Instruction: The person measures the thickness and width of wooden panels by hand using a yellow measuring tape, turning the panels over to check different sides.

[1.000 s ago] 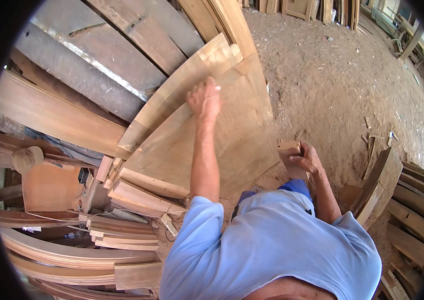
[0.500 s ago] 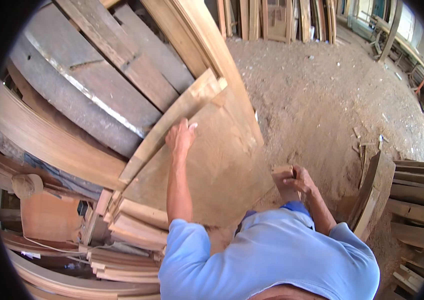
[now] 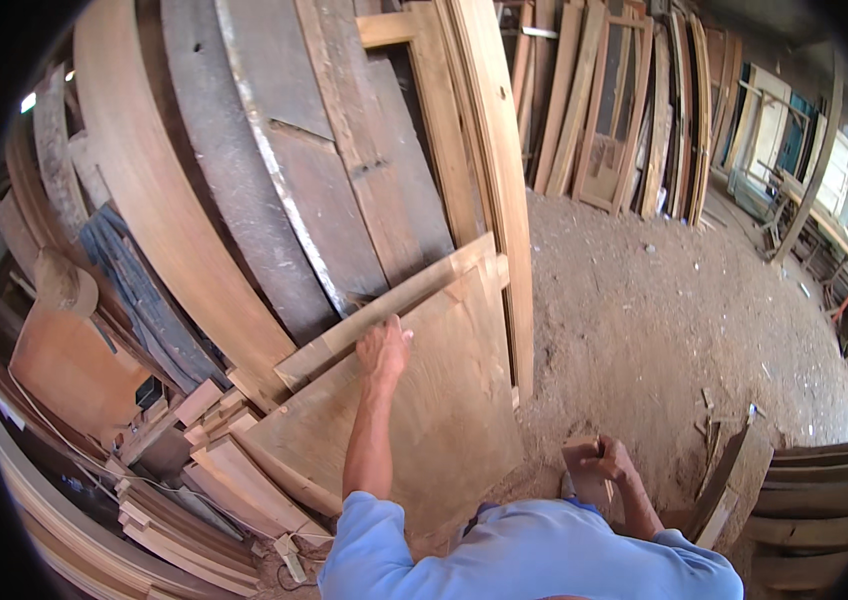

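My left hand (image 3: 384,346) is closed over the upper edge of a large, flat plywood panel (image 3: 434,400), which leans back at a slant. Right behind that edge runs a long pale wooden board (image 3: 344,345), and taller dark planks (image 3: 314,200) stand beyond it. Low by my right side, my right hand (image 3: 616,462) grips a small flat piece of wood (image 3: 584,462), fingers wrapped round its edge. The lower edge of the panel is partly hidden by my arm and body.
Stacked wooden strips (image 3: 234,485) lie at the left, near a blue-grey cloth (image 3: 134,290). More planks are piled at the right (image 3: 824,500), beside an upright timber block (image 3: 734,480). Frames and boards (image 3: 604,110) lean along the back, past the dusty floor (image 3: 644,330).
The view has tilted up and turned, so more of the standing boards and the back shows. Both hands keep their holds, the left on the panel and the right on the small wood piece.
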Available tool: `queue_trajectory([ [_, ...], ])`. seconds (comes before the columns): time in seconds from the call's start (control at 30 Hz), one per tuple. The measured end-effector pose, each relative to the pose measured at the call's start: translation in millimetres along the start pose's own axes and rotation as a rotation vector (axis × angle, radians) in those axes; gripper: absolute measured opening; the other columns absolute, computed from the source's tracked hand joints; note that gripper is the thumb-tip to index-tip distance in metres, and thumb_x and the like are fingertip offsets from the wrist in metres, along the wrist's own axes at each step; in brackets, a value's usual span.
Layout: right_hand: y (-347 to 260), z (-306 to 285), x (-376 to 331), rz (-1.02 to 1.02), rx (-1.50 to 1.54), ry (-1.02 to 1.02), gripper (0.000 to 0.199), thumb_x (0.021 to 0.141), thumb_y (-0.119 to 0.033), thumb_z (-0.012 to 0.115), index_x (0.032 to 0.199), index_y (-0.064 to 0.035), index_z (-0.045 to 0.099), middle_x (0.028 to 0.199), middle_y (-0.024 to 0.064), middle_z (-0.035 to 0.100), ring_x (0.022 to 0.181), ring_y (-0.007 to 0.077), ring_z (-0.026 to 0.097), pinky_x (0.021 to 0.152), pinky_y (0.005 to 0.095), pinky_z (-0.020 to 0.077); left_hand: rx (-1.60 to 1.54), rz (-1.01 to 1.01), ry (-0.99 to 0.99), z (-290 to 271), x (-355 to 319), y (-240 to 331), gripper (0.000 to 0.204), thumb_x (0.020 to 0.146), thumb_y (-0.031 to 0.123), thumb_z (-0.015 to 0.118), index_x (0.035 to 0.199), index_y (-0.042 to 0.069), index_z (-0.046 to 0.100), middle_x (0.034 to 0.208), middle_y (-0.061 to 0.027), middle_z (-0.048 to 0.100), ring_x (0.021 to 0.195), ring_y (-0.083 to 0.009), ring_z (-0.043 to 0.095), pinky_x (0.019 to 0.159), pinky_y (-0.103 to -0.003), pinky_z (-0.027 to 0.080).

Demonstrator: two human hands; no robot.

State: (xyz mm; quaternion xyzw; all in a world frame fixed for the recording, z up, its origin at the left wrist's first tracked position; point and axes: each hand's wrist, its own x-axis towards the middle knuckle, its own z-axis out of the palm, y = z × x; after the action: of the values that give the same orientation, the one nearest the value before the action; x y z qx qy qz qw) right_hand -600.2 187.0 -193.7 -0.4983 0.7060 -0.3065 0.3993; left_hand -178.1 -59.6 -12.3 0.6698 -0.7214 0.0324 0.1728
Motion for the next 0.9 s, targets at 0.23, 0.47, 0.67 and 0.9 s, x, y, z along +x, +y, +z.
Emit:
queue_trajectory([
  [0.23, -32, 29, 27, -0.088, -0.125, -0.115, 0.037, 0.066, -0.019, 0.087, 0.089, -0.0037, 0.062, 0.077, 0.0065, 0.063, 0.075, 0.0157, 0.057, 0.070, 0.0351, 0.0491, -0.045, 0.155, 0.075, 7, -47, 4, 0.063, 0.082, 0.035, 0.077, 0.135, 0.006, 0.057, 0.150, -0.0282, 0.037, 0.143, -0.0434, 0.029, 0.117, -0.057, 0.021],
  [0.47, -30, 63, 61, -0.213, -0.312, -0.203, 0.047, 0.066, -0.026, 0.087, 0.100, -0.0023, 0.065, 0.092, 0.0166, 0.071, 0.087, 0.0275, 0.068, 0.078, 0.0408, 0.0528, -0.033, -0.066, -0.165, 88, -148, -40, 0.067, 0.084, 0.044, 0.071, 0.141, 0.011, 0.056, 0.161, -0.0311, 0.015, 0.152, -0.0443, 0.006, 0.123, -0.056, 0.003],
  [0.67, -35, 119, 68, -0.252, -0.400, -0.405, 0.049, 0.069, -0.019, 0.086, 0.112, -0.0028, 0.067, 0.102, 0.0141, 0.072, 0.096, 0.0218, 0.068, 0.086, 0.0373, 0.0536, -0.333, -0.141, -0.727, 282, -350, -150, 0.063, 0.087, 0.047, 0.063, 0.139, 0.010, 0.057, 0.141, -0.0195, 0.056, 0.126, -0.0360, 0.055, 0.104, -0.046, 0.046],
  [0.9, -33, 140, 72, -0.319, -0.560, -0.603, 0.057, 0.067, -0.028, 0.085, 0.114, -0.0027, 0.066, 0.106, 0.0192, 0.071, 0.101, 0.0350, 0.068, 0.088, 0.0431, 0.0533, -0.451, -0.342, -1.144, 271, -400, -111, 0.075, 0.085, 0.047, 0.067, 0.143, 0.004, 0.047, 0.142, -0.0234, 0.053, 0.127, -0.0351, 0.054, 0.106, -0.042, 0.044],
])
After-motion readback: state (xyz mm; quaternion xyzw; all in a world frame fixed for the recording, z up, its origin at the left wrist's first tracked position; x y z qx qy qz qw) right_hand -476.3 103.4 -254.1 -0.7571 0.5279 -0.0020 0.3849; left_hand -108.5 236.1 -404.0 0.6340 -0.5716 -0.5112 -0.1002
